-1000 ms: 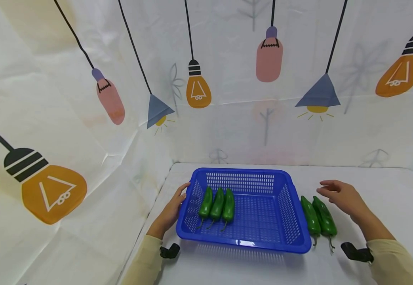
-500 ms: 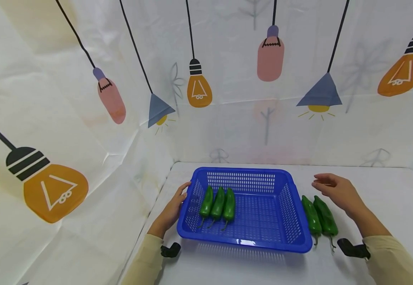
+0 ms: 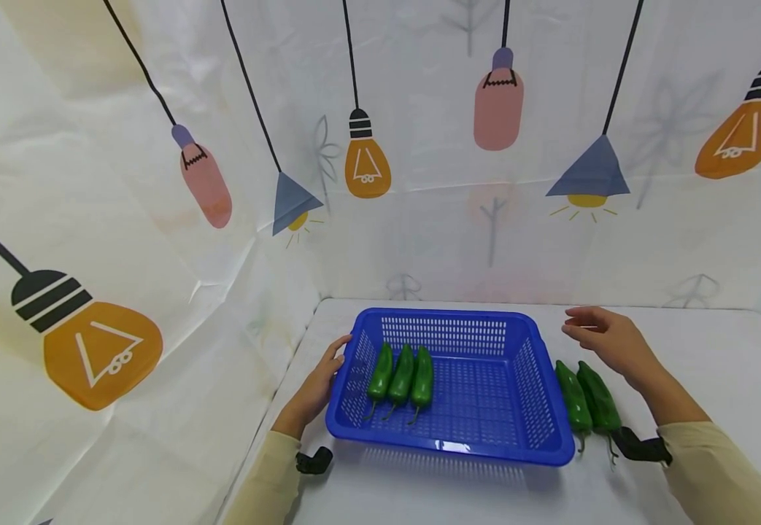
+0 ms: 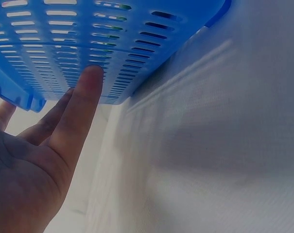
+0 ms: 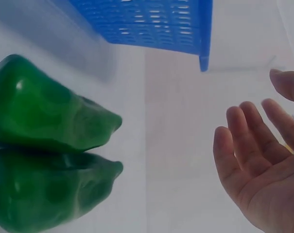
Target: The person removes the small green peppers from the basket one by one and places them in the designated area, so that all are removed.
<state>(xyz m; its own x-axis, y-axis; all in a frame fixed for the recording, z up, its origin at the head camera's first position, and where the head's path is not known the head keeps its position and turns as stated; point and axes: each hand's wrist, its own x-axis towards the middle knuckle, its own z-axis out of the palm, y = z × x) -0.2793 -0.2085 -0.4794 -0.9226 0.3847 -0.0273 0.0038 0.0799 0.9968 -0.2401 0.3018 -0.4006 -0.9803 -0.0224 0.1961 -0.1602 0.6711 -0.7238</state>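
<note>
A blue plastic basket holds three green chili peppers lying side by side in its left part. My left hand touches the basket's left side, with outstretched fingers against its slotted wall in the left wrist view. Two more green peppers lie on the table to the right of the basket, stems toward me. Beyond their tips my right hand is raised above the table, holding nothing. In the right wrist view its fingers are loosely bent, apart from the peppers and the basket.
The white-covered table meets a printed cloth wall at the back and another cloth side at the left. A black wrist camera mount hangs from the right sleeve, close to the pepper stems.
My right hand has moved left and away from me, toward the basket's back right corner. The left hand, basket and peppers have stayed put.
</note>
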